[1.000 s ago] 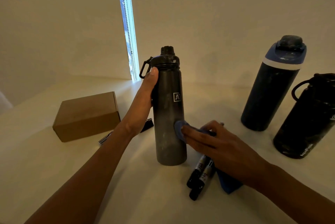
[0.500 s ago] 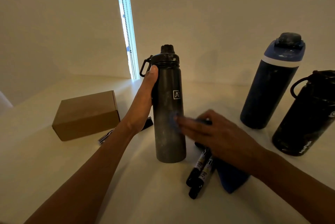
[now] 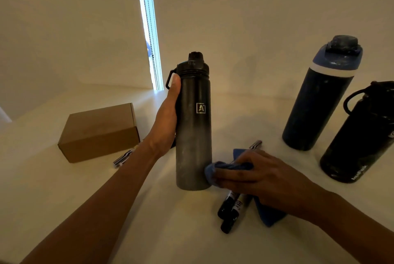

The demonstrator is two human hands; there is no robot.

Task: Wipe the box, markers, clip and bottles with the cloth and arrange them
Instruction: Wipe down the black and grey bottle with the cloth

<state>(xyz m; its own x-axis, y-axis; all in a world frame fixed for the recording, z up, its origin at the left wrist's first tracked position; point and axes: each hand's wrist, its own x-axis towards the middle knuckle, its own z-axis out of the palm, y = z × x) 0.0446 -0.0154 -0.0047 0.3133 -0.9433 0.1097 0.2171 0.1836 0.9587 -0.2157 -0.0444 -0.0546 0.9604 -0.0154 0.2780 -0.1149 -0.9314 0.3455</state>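
A tall dusty grey bottle (image 3: pixel 193 135) stands upright on the white table (image 3: pixel 64 189). My left hand (image 3: pixel 167 118) grips its upper left side below the cap. My right hand (image 3: pixel 251 176) presses a blue cloth (image 3: pixel 210 173) against the bottle's lower right side; the cloth's tail lies under my wrist. Two black markers (image 3: pixel 232 210) lie below that hand, partly hidden. A brown cardboard box (image 3: pixel 99 132) sits to the left, with another marker (image 3: pixel 122 158) at its near corner. A dark blue bottle (image 3: pixel 319 101) with a lighter blue lid and a black bottle (image 3: pixel 360 135) stand at the right.
A metal clip end (image 3: pixel 255 143) shows just beyond my right hand. Pale walls close the table's far side, with a bright window slit and a bead chain (image 3: pixel 150 29) behind the grey bottle. The table's near left part shows bare surface.
My right hand has slid the cloth down the grey bottle's right side, from its middle to near the base. My left hand keeps the same grip.
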